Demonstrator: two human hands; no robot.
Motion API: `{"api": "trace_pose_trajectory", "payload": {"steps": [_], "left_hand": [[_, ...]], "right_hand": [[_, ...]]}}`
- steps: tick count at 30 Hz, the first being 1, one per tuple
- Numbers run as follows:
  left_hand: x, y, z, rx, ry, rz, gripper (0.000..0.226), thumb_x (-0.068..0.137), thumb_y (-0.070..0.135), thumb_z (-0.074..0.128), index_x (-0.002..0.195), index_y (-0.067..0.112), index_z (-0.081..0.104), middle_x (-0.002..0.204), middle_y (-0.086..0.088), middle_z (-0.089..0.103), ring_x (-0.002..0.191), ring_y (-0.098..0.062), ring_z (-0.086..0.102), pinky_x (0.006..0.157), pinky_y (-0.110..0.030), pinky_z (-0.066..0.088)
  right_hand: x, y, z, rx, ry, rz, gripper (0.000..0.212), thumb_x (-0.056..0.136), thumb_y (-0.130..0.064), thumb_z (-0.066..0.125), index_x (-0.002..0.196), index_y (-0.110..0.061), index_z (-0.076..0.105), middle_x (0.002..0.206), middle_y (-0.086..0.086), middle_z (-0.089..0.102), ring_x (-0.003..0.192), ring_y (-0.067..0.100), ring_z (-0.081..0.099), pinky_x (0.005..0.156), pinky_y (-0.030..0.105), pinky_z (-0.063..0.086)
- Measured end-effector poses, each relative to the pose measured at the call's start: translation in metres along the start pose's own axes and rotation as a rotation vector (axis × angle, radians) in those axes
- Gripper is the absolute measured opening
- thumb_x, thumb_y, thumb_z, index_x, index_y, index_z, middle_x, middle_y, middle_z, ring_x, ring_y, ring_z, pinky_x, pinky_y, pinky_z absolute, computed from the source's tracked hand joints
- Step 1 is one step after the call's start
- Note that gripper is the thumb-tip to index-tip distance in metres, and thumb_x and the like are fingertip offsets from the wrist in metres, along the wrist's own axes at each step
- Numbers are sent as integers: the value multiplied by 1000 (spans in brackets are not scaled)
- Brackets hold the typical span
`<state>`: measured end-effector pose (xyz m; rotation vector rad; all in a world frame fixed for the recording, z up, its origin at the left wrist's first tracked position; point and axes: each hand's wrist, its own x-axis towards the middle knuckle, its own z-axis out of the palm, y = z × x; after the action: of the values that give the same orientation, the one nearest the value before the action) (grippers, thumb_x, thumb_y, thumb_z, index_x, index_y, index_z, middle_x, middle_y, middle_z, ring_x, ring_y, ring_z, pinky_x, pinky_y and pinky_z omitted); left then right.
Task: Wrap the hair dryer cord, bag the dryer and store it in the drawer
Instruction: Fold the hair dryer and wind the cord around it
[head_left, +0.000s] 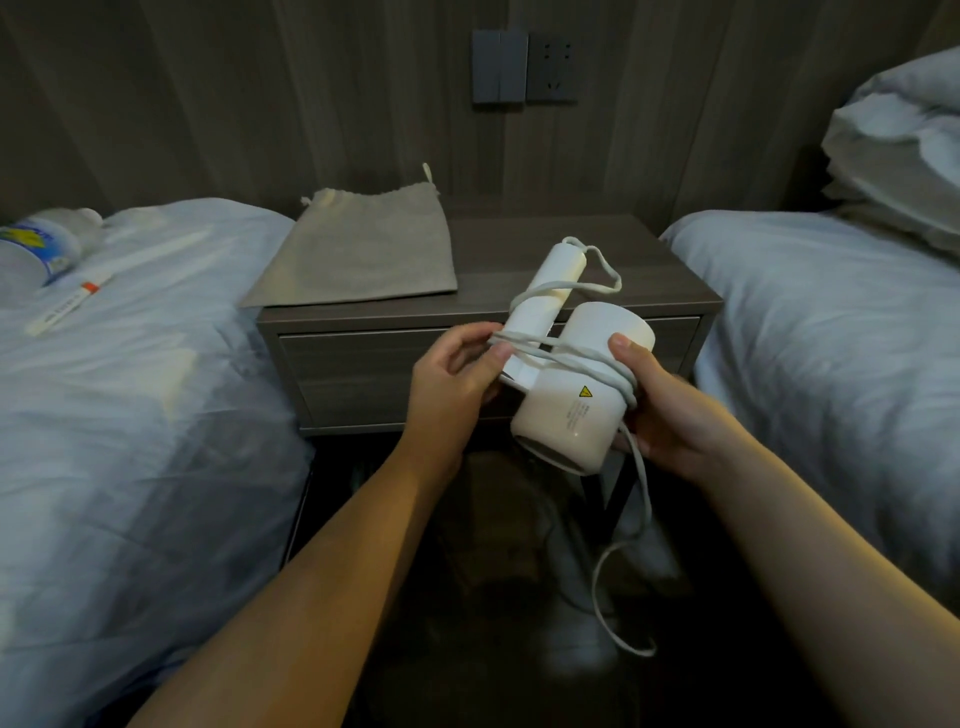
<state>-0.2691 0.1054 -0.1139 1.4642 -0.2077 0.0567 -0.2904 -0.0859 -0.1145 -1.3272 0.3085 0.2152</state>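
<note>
I hold a white hair dryer in front of the nightstand, its folded handle pointing up and away. My right hand grips the dryer's barrel from the right. My left hand pinches the white cord where it crosses the handle. A few turns of cord lie around the body and handle, and the loose end hangs down toward the floor in a loop. A grey drawstring bag lies flat on the nightstand top. The nightstand drawer is closed.
The nightstand stands between two beds with white bedding. A plastic bottle and a marker pen lie on the left bed. Pillows are piled at the right. A wall socket sits above.
</note>
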Motion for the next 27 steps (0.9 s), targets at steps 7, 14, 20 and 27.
{"api": "trace_pose_trajectory", "payload": {"steps": [7,14,20,27], "left_hand": [[-13,-6,26,-9,-173,-193,80,89,29,57,145,39,1,140,1,39,117,-18,53,100,-45,47],[-14,-10,25,197,-208,-86,106,77,24,73,145,42,-6,142,10,34,116,-4,42,96,-26,41],[-10,-9,15,277,-242,-95,98,80,25,70,145,43,-2,148,2,33,110,-8,44,92,-28,43],[2,-5,1,231,-185,-110,100,70,33,73,145,45,7,144,7,40,122,-13,49,106,-41,41]], "right_hand": [[-3,4,11,-26,96,-69,51,71,-50,67,105,-12,61,101,10,72,91,22,70,78,41,58],[-6,7,21,18,170,-95,50,80,-48,63,107,-6,60,97,12,72,77,19,71,52,26,54],[-7,15,26,-73,95,-105,34,84,-43,60,98,-12,64,95,10,72,82,22,71,64,36,58],[-6,-2,14,-370,56,-134,68,85,-65,39,95,-3,64,79,21,62,55,25,53,50,31,40]]}}
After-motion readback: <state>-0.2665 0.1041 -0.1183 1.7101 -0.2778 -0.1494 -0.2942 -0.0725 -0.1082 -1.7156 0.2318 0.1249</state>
